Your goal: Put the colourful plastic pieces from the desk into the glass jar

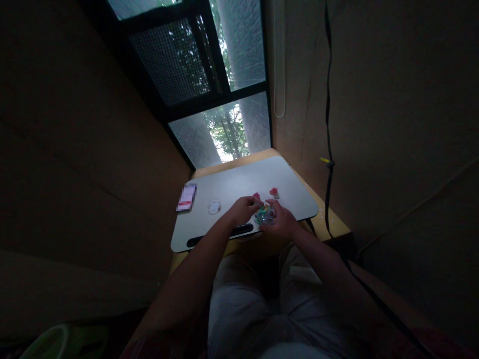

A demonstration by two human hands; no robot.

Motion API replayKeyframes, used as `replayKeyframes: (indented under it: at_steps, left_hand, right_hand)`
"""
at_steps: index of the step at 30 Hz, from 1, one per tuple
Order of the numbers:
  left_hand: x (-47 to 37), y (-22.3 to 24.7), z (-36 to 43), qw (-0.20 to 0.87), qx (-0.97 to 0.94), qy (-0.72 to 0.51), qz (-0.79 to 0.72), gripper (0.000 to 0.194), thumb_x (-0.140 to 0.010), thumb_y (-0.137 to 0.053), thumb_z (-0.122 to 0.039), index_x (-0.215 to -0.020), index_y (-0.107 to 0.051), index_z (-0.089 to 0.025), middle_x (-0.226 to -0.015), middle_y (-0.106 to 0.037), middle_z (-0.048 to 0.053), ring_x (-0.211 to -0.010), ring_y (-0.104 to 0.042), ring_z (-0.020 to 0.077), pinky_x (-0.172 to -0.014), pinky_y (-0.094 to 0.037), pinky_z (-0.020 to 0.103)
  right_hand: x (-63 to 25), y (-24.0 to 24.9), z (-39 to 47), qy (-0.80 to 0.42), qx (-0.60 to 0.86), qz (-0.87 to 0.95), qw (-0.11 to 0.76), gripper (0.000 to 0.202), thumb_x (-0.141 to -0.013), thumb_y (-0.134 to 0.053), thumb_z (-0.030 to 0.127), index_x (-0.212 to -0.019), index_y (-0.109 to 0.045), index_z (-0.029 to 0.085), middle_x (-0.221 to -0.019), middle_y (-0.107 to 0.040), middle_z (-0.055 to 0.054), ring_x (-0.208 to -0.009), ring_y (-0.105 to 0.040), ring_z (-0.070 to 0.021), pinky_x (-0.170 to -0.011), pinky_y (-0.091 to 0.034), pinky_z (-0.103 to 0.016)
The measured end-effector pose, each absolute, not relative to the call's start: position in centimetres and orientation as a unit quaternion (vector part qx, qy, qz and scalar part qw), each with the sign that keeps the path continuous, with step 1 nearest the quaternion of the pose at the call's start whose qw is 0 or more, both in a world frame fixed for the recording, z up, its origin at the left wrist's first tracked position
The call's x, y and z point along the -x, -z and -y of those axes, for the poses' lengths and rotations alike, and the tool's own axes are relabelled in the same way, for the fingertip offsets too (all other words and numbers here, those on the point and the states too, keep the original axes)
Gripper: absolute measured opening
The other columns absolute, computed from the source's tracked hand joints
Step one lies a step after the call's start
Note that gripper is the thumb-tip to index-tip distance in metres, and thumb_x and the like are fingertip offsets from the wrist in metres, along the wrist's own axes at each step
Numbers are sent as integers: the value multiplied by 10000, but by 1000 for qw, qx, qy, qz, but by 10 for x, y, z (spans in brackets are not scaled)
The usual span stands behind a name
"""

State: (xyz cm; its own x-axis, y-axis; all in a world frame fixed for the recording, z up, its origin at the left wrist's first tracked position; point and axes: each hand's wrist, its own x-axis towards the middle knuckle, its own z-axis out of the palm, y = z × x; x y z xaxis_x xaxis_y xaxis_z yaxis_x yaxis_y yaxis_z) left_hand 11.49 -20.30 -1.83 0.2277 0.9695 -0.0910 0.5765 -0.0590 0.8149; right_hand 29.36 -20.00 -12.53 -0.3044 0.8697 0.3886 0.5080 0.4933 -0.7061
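Note:
A small clear container (265,215) filled with several colourful small pieces sits near the front of a grey lap desk (232,185). My right hand (281,221) curls around the container's right side and holds it. My left hand (244,208) reaches to the container's upper left edge with fingers pinched over the coloured pieces; whether it holds one is too dark to tell. Two small red pieces (274,191) lie on the desk just beyond the container.
A clear round lid (214,207) and a phone (186,198) lie on the left part of the grey desk. The desk rests on a yellow wooden table (329,224). A window is ahead, a black cable (329,164) hangs at right, walls stand close on both sides.

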Motion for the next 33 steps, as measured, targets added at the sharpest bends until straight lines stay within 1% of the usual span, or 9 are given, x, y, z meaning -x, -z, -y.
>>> replayKeyframes:
  at_steps: [6, 10, 12, 14, 17, 20, 23, 30, 33]
  left_hand:
    - [-115, 16, 204, 366, -712, -246, -546, 282, -795, -588, -255, -989, -752, -133, -920, -736, 59, -808, -622, 165, -808, -465, 287]
    - [-114, 15, 204, 362, -710, -246, -551, 294, -798, -601, -262, -1020, -752, -142, -944, -738, 59, -827, -632, 176, -815, -464, 299]
    - [-113, 16, 203, 356, -709, -252, -554, 289, -798, -609, -268, -1020, -750, -147, -936, -737, 59, -833, -632, 176, -826, -457, 303]
    - [-113, 18, 202, 352, -708, -260, -554, 281, -795, -615, -278, -1004, -747, -146, -907, -731, 60, -811, -624, 170, -805, -456, 301]
    - [-114, 22, 202, 349, -702, -274, -557, 240, -762, -647, -290, -921, -725, -128, -827, -700, 50, -730, -592, 150, -714, -453, 278]
    - [-115, 26, 202, 342, -700, -285, -558, 197, -736, -671, -316, -806, -673, -132, -732, -643, 14, -661, -541, 126, -643, -429, 256]
    - [-114, 29, 203, 337, -703, -285, -557, 227, -751, -651, -373, -746, -635, -147, -666, -593, -18, -615, -489, 110, -610, -401, 247]
    - [-113, 29, 201, 316, -709, -283, -564, 351, -791, -594, -473, -740, -690, -139, -645, -610, -15, -609, -486, 113, -614, -385, 247]
    - [-114, 25, 202, 306, -711, -284, -566, 370, -806, -582, -472, -803, -737, -136, -682, -661, 6, -642, -526, 128, -644, -398, 253]
  right_hand:
    - [-293, 123, 201, -239, 448, 773, 381, 899, -572, -816, 527, -1317, -404, 239, -1097, -673, -94, -892, -681, -268, -762, -528, -370]
    - [-293, 122, 201, -237, 441, 775, 385, 900, -569, -811, 543, -1312, -402, 243, -1158, -653, -111, -962, -670, -289, -808, -527, -397]
    - [-293, 123, 201, -237, 441, 775, 385, 891, -579, -806, 538, -1314, -398, 245, -1147, -657, -108, -962, -668, -285, -809, -524, -394]
    - [-294, 124, 201, -234, 443, 776, 384, 882, -586, -803, 529, -1316, -396, 243, -1125, -663, -102, -943, -669, -280, -800, -520, -390]
    - [-294, 124, 201, -232, 444, 775, 385, 888, -580, -808, 511, -1320, -395, 244, -1130, -659, -97, -912, -672, -268, -779, -516, -375]
    - [-294, 124, 200, -234, 445, 775, 382, 894, -575, -812, 506, -1320, -400, 234, -1121, -660, -100, -908, -670, -267, -771, -512, -370]
    - [-293, 123, 200, -233, 449, 775, 379, 898, -576, -809, 528, -1320, -403, 232, -1122, -660, -103, -934, -665, -280, -790, -511, -385]
    - [-294, 123, 201, -240, 441, 774, 386, 888, -576, -819, 487, -1322, -400, 250, -1112, -666, -86, -914, -669, -261, -784, -514, -372]
    - [-294, 122, 201, -241, 438, 773, 391, 884, -573, -825, 464, -1319, -403, 248, -1120, -665, -87, -921, -668, -257, -789, -513, -362]
